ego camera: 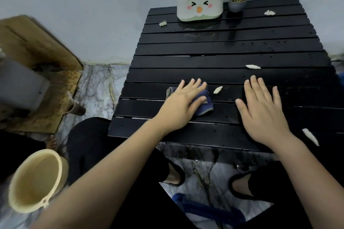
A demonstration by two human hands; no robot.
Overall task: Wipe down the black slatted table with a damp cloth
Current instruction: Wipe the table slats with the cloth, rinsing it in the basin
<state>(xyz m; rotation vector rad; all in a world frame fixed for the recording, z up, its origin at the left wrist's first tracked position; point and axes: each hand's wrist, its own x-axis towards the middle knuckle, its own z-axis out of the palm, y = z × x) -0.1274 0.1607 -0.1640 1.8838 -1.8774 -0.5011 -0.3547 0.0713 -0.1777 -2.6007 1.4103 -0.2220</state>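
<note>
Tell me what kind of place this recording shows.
Most likely a room in a home. A low black slatted table stands against a painted wall on a marble-patterned floor, bearing a cartoon-faced tissue box and small potted plant; a bucket sits nearby.

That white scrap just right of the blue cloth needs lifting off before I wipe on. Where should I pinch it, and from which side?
Pinch the white scrap across its narrow middle, coming straight down from above. It lies flat on a slat of the black slatted table, long and thin, tilted up to the right, so fingers should close across its short width. The right hand, flat and free beside it, looks best placed; the left hand presses the blue cloth.
</note>
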